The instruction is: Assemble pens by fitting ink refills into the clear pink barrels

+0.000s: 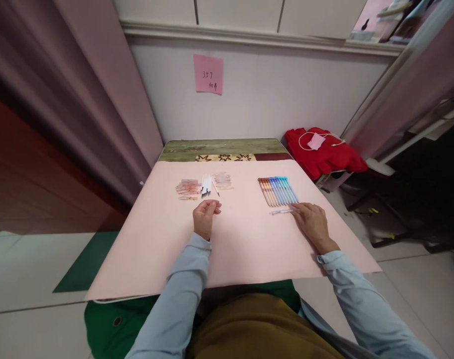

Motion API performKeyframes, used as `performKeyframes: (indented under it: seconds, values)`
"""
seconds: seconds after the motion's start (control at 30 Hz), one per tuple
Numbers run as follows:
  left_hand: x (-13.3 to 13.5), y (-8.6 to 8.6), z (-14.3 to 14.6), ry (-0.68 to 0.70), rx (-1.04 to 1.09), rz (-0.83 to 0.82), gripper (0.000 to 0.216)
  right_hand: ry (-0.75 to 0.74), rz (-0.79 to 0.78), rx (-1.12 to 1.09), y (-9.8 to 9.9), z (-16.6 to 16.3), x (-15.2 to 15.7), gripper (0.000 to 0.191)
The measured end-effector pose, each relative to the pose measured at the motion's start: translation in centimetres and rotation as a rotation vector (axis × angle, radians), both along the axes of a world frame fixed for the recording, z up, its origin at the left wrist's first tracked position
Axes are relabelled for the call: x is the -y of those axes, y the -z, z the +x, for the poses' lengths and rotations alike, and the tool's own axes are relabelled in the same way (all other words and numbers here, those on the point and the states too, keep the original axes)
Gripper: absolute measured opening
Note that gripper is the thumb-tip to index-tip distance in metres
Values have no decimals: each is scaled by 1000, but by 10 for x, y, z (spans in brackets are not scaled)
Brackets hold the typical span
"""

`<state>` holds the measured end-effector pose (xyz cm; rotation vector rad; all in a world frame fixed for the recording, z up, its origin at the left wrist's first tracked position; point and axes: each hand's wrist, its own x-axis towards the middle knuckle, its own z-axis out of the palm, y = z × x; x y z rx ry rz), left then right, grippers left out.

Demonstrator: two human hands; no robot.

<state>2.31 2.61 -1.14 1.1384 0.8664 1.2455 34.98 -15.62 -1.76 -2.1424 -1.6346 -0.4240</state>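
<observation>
My left hand [207, 218] is closed in a pinch just in front of the white pen refills [207, 185]. What its fingertips hold, if anything, is too small to make out. My right hand [311, 219] has its fingertips on one end of a clear pen barrel [281, 212], which lies flat in front of a neat row of pens [277, 191]. The row runs from brown on the left to blue on the right. Loose clear, brownish pen parts [188, 188] lie left of the refills, and a paler heap of pen parts [223, 180] lies right of them.
A pink sheet [241, 254] covers most of the table, whose patterned green far end [185, 147] shows. Behind stands a white wall with a pink note [208, 75]. A red cloth [324, 154] with a white cable sits beyond the right edge.
</observation>
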Motion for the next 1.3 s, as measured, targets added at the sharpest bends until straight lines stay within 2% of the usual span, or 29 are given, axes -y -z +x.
performKeyframes:
  seconds: [0.1,0.23,0.3,0.43,0.57,0.7,0.83,0.97,1.03,1.17,1.23,1.3]
  values:
    - [0,0,0,-5,-3,-12,23,-41,-35,14,-5,1,2,25]
    - [-1,1,0,-14,12,-33,22,-18,-19,-54,-23,-15,-7,28]
    - [-2,1,0,-14,13,-32,21,32,-15,-177,-35,-33,-23,29]
    - [-1,0,-1,-21,4,-31,21,90,-157,-290,-51,-76,-73,25]
    - [0,-1,-3,-25,-13,-37,21,210,-249,-329,-51,-102,-116,23]
    - [0,0,-3,-21,-54,-28,21,290,-267,-261,-42,-101,-130,23]
    - [-1,0,-3,-9,-67,-27,22,278,-151,-232,-37,-98,-127,21]
    - [-2,-3,-2,-52,-82,-6,21,110,16,-335,-42,-125,-129,25]
    - [-4,-5,-2,-153,-79,9,24,-11,66,-476,-44,-152,-138,28]
    - [-7,-6,-6,-393,-46,25,36,-232,214,-916,-39,-202,-169,40]
    - [-7,-5,-9,-463,-40,31,38,-227,364,-1087,-30,-213,-184,43]
    - [-6,-4,-11,-497,-34,34,37,-152,501,-1178,-20,-211,-193,45]
